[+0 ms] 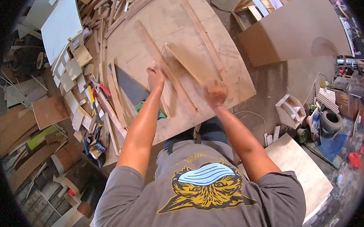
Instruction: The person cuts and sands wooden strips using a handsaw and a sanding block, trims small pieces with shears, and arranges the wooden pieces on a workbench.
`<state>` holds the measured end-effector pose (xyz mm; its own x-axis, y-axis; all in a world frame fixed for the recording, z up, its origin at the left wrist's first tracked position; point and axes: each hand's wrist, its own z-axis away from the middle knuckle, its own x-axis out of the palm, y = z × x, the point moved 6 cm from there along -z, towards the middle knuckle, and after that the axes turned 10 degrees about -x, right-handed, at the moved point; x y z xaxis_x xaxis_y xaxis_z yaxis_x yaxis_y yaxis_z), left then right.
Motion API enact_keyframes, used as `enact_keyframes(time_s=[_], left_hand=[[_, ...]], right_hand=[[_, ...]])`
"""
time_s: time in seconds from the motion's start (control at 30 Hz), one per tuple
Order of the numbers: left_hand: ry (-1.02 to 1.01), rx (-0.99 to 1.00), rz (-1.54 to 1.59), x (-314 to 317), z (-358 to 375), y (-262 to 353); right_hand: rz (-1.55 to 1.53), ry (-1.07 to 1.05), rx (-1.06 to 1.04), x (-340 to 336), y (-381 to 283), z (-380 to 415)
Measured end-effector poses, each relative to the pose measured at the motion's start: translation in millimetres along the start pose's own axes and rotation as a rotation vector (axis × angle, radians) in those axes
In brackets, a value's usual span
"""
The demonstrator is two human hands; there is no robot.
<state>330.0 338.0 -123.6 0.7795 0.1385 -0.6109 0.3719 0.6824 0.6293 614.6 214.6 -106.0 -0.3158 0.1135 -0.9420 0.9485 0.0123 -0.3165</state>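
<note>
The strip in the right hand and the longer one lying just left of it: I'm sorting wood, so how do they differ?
The held strip looks paler and more yellow; the lying strip is browner.
The held strip's near end is in the right hand; no hand grips the lying strip.
The held strip shows shorter than the lying strip.
Both are narrow and straight.

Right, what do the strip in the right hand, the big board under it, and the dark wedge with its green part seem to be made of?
Strip in the right hand: likely bare wood, pale tan, straight-edged.
Big board: probably unfinished plywood, a broad tan sheet with blotches.
Dark wedge: perhaps metal, smooth blue-grey.
Green part: possibly plastic, judging by its bright colour.
</note>
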Motion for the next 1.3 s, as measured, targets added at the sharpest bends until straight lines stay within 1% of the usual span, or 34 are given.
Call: enact_keyframes(time_s=[0.03, 0.1, 0.2, 0.27, 0.33, 0.4, 0.5, 0.6, 0.7, 0.8, 0.9, 1.0, 1.1, 1.2, 1.27, 1.3], left_hand=[[0.025, 0.005, -0.008, -0.2, -2.2, -2.3], [0.074, 0.016, -0.026, 2.6, -5.1, -7.5], [0.024, 0.059, -0.142, -1.2, 8.2, 9.1], [-0.001, 0.102, -0.151, 1.3, 9.3, 11.7], [-0.02, 0.111, -0.159, 0.2, 13.7, 14.5], [-0.033, 0.09, -0.16, -0.6, 17.9, 18.3], [-0.01, 0.188, -0.13, -5.2, 9.0, 12.5], [-0.002, 0.256, -0.167, -10.7, -3.1, 9.8], [0.004, 0.236, -0.197, -21.4, 4.0, 14.2], [-0.025, 0.186, -0.171, -16.6, -9.6, -1.5], [0.011, 0.332, -0.223, -19.4, -2.7, 1.3], [-0.056, 0.321, -0.158, -14.1, 7.9, 3.3], [-0.145, 0.341, -0.215, -6.5, 13.4, 5.3], [-0.146, 0.407, -0.278, 1.1, 9.3, 0.8], [-0.044, 0.441, -0.373, 7.6, -8.7, -16.0], [0.007, 0.458, -0.418, 4.6, -6.0, -9.8]], right_hand=[[0.064, 0.076, 0.064, -11.0, 21.3, -3.5], [0.078, 0.044, 0.133, -21.2, 52.6, -5.4], [0.056, -0.05, 0.176, -20.9, 85.1, -2.2], [0.018, -0.116, 0.193, -11.7, 94.7, 2.2], [-0.027, -0.167, 0.224, -16.1, 91.3, 6.6], [-0.014, -0.147, 0.225, -12.0, 92.3, 11.4], [-0.015, -0.13, 0.232, -13.5, 91.8, 15.4], [-0.048, -0.088, 0.236, -17.0, 89.9, 17.4], [-0.081, -0.072, 0.269, -24.4, 91.2, 20.8], [-0.063, -0.07, 0.28, -29.6, 95.9, 18.6], [-0.017, -0.073, 0.25, -35.0, 94.9, 19.7], [-0.022, -0.059, 0.226, -33.5, 99.1, 17.4], [-0.03, -0.05, 0.249, -30.5, 101.3, 9.3], [-0.028, -0.096, 0.297, -31.6, 96.6, 0.2], [-0.033, -0.141, 0.307, -29.8, 95.6, -1.9], [-0.038, -0.162, 0.301, -27.9, 94.5, 1.6]])
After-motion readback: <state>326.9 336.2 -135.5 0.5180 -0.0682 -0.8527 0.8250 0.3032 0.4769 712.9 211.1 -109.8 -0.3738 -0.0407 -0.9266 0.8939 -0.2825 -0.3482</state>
